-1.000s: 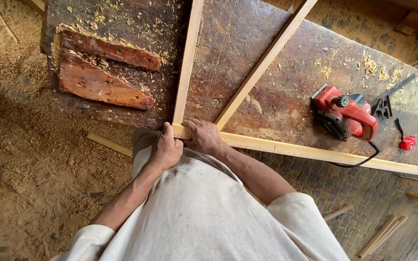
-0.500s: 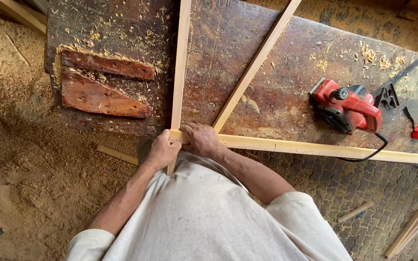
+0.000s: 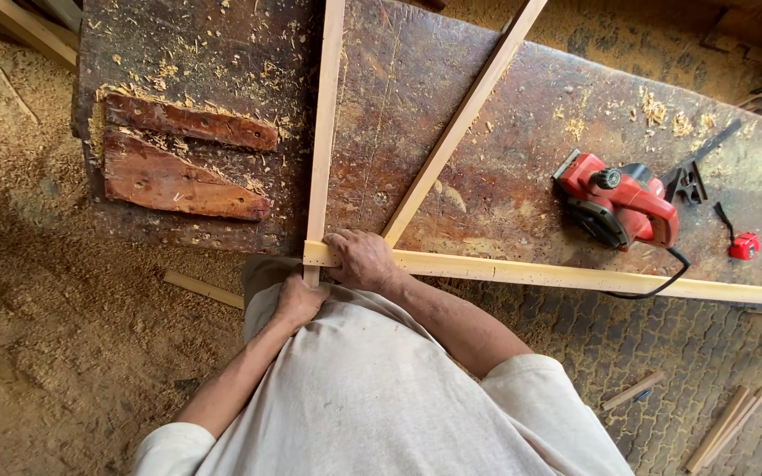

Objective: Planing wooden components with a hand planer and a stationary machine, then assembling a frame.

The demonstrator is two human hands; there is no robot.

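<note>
left hand: your left hand (image 3: pixel 300 300) is curled around the near end of the upright wooden strip (image 3: pixel 323 132), at the bench edge.
right hand: your right hand (image 3: pixel 362 259) lies flat, fingers together, pressing the long cross strip (image 3: pixel 575 278) where it meets the upright one.
diagonal strip: a third strip (image 3: pixel 460 123) slants away from that joint.
surface: dark, scarred workbench (image 3: pixel 451 79) dusted with shavings; two reddish wood offcuts (image 3: pixel 178 163) on your left, a red electric planer (image 3: pixel 621 198) on your right.
room: sawdust floor (image 3: pixel 37 291) left, paved ground (image 3: pixel 663 344) right.
</note>
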